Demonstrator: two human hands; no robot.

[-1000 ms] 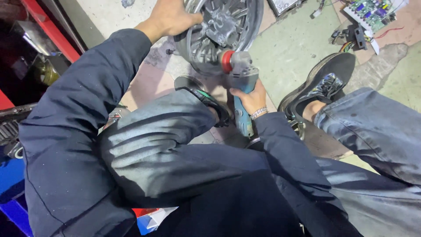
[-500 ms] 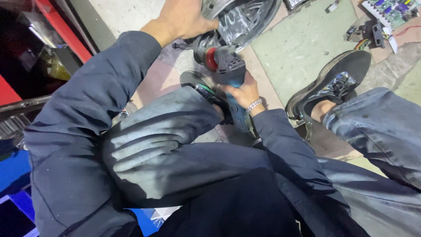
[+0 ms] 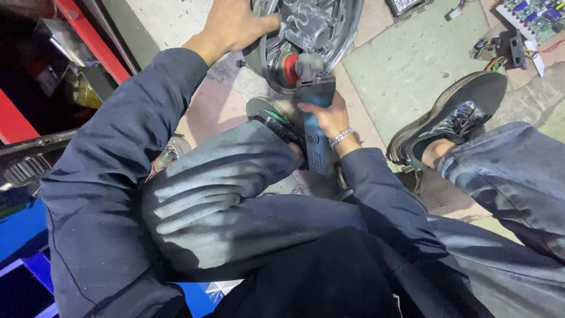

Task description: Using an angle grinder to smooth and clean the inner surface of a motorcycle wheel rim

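My left hand (image 3: 232, 25) grips the rim of a round silver metal wheel hub (image 3: 312, 29) standing on the floor at the top of the view. In my right hand (image 3: 326, 118) is a blue-green angle grinder (image 3: 316, 115), held by its body. The grinder's red disc (image 3: 290, 69) touches the lower part of the hub. A bracelet sits on my right wrist. My bent knees in dark trousers fill the middle of the view.
My black shoe (image 3: 453, 118) rests on the floor to the right. A green circuit board (image 3: 529, 15) with loose wires lies at the top right. A red metal frame (image 3: 94, 35) and dark clutter stand at the left. A blue surface (image 3: 23, 235) is at the lower left.
The view shifted, so hub and grinder sit a little further right. The grinder's red disc stays pressed on the hub. Both hands keep their grip.
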